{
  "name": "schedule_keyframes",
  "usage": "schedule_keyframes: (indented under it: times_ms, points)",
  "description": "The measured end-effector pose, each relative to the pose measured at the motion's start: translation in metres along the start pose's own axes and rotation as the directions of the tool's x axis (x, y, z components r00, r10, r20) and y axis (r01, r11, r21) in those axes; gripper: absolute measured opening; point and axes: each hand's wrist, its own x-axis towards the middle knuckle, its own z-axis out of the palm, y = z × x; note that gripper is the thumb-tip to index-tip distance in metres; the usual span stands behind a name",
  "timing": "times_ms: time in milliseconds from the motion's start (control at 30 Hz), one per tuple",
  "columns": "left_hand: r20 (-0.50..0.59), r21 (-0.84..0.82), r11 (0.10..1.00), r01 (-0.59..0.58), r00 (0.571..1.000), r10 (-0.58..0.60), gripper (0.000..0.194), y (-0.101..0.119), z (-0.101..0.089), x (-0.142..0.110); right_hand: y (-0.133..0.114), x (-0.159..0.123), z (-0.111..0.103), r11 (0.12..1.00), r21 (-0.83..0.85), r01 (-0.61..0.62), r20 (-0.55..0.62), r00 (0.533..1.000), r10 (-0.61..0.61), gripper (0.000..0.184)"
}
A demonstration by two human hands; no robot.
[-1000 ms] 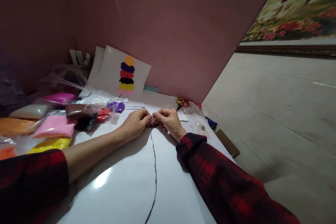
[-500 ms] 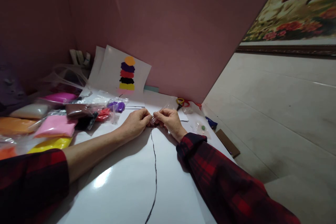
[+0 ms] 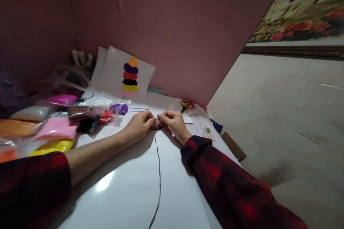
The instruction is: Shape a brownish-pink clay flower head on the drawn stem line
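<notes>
My left hand [image 3: 138, 126] and my right hand [image 3: 175, 124] meet over the white sheet [image 3: 129, 186], fingers pinched together. Between the fingertips shows a bit of crinkled clear plastic bag [image 3: 158, 123], with something dark at its lower edge. Most of it is hidden by the fingers. A black line [image 3: 159, 171] runs down the sheet from just below the hands. Behind and to the right of my right hand lie scissors [image 3: 185, 104] with yellow and red handles. A small clear packet [image 3: 207, 131] with a green piece sits right of that hand.
Several bags of coloured clay, among them pink [image 3: 58, 128], yellow [image 3: 52, 147] and purple [image 3: 119, 108], crowd the left side. A paper with stacked colour patches [image 3: 142, 69] leans against the pink panel [image 3: 161, 25]. The table edge drops to tiled floor at right.
Almost nothing differs. Both hands stay in place with the fingers still pinched around the plastic, shifting only very slightly.
</notes>
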Motion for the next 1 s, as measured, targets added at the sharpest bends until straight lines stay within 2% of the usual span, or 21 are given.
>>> schedule_keyframes:
  times_ms: [1000]
  points:
    - [-0.006,-0.023,1.0,-0.002,1.0,0.002,0.021,-0.0014,0.0013,0.0004,0.0078,0.0022,-0.0001,0.999,-0.025,0.03,0.008,1.0,-0.03,0.037]
